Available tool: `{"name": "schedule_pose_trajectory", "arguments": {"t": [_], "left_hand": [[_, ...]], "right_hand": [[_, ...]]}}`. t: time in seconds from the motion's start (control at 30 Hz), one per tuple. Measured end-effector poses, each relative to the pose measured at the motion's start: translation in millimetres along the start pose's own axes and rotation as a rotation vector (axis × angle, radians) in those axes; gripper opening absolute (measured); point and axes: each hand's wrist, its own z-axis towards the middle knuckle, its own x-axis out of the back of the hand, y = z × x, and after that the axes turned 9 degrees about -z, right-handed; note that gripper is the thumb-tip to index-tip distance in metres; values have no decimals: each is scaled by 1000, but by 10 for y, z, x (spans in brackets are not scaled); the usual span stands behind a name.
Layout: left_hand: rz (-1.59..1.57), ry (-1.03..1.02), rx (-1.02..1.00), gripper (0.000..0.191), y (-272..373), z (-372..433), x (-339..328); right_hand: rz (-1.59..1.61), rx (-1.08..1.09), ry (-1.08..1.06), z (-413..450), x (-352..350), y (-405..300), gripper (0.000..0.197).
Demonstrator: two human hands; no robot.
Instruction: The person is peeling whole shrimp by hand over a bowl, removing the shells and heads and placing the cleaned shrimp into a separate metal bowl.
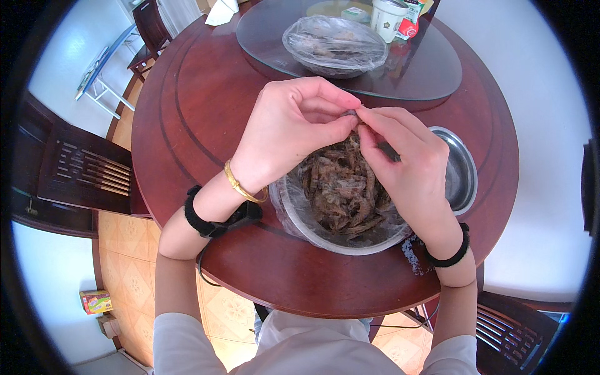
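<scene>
My left hand and my right hand meet above a metal bowl lined with clear plastic film. Pinched between the fingertips of both is a small greyish shrimp, mostly hidden by the fingers. Beneath them, a heap of brown-grey raw shrimp fills the middle of the bowl. To the right, partly behind my right hand, sits a shallow stainless steel dish; the visible part shows bare metal.
On the glass turntable stand a film-covered bowl, a white cup and a red-and-green packet. A wet patch marks the round wooden table. Dark wooden chairs flank it.
</scene>
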Motion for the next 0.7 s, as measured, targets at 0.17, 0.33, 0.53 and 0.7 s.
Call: {"name": "schedule_pose_trajectory", "arguments": {"t": [0.17, 0.33, 0.53, 0.7], "left_hand": [[-5, -3, -6, 20, 13, -20, -15], [10, -3, 3, 21, 14, -19, -22], [3, -21, 17, 21, -5, -17, -15], [-63, -39, 23, 21, -44, 16, 10]], "right_hand": [[-32, 26, 17, -7, -4, 9, 27], [-53, 35, 19, -7, -7, 21, 27], [1, -21, 11, 18, 12, 28, 22], [54, -41, -24, 47, 46, 64, 21]]}}
